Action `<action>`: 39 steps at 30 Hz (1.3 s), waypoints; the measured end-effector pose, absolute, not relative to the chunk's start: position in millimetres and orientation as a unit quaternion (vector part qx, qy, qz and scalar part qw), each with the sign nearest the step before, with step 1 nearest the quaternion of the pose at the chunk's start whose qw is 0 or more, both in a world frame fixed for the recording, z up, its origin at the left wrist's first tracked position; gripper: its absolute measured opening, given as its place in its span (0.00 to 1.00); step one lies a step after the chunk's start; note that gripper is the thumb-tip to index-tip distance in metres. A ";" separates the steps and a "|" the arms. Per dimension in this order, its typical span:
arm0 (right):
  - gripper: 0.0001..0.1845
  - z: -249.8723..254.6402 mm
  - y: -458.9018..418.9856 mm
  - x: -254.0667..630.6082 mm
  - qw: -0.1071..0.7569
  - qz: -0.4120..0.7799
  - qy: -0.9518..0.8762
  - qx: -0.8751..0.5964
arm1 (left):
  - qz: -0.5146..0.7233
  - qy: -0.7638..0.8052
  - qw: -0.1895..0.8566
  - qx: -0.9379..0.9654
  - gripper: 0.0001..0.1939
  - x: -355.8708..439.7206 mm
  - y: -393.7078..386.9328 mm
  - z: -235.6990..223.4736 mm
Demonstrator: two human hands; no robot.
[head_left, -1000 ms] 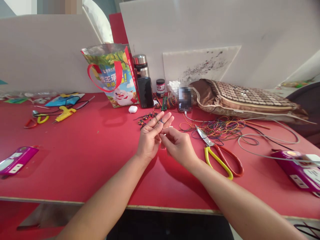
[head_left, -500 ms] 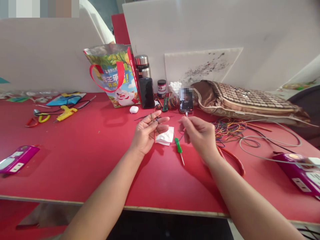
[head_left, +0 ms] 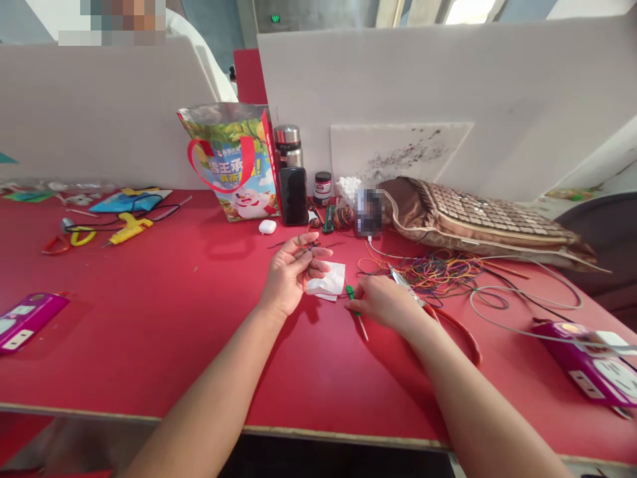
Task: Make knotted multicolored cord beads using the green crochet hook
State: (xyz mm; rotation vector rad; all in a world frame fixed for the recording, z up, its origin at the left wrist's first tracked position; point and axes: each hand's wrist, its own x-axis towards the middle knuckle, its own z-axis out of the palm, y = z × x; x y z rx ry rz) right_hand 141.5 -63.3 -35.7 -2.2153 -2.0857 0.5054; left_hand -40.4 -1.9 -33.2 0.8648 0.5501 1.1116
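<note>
My left hand (head_left: 289,271) is raised over the table, thumb pressed to the fingers on thin coloured cord (head_left: 304,283). Some strands pass around its fingertips; their exact shape is too small to make out. My right hand (head_left: 383,300) is lowered at a small screwdriver with a green handle (head_left: 350,292). Thumb and fingertips close about the handle, while its thin shaft points toward me on the table. A folded white tissue (head_left: 329,279) lies between the two hands. Behind my right wrist are red-handled pliers (head_left: 460,328), partly covered by the arm.
A tangle of coloured cords (head_left: 438,273) lies right of centre, by a patterned cushion (head_left: 497,216). At the back stand a printed bag (head_left: 239,166), a steel flask (head_left: 288,143) and phones (head_left: 294,197). Left are a yellow glue gun (head_left: 130,229) and a purple power strip (head_left: 32,322).
My right hand has come down from the air onto the green-handled screwdriver, its fingers closing at the handle. My left hand keeps its pinch on the cord. The view has tilted up slightly.
</note>
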 end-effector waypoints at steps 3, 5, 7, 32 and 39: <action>0.08 -33.6 -61.8 140.7 0.032 0.190 -0.659 -0.727 | 0.504 0.251 0.731 0.384 0.17 -41.5 -0.3 -34.5; 0.11 -32.2 -60.5 138.7 0.028 0.212 -0.644 -0.735 | 0.506 0.252 0.734 0.376 0.17 -42.0 0.8 -35.5; 0.13 -30.6 -59.4 135.6 0.028 0.222 -0.638 -0.736 | 0.510 0.249 0.736 0.370 0.17 -42.3 1.5 -36.4; 0.18 1.3 -72.9 122.5 0.618 0.585 -0.368 -0.375 | 0.482 0.290 0.737 0.375 0.11 -30.1 -8.9 -15.9; 0.16 -17.8 -43.5 130.3 0.676 0.554 -0.353 -0.333 | 0.527 0.290 0.683 0.415 0.13 -22.9 -8.8 -12.6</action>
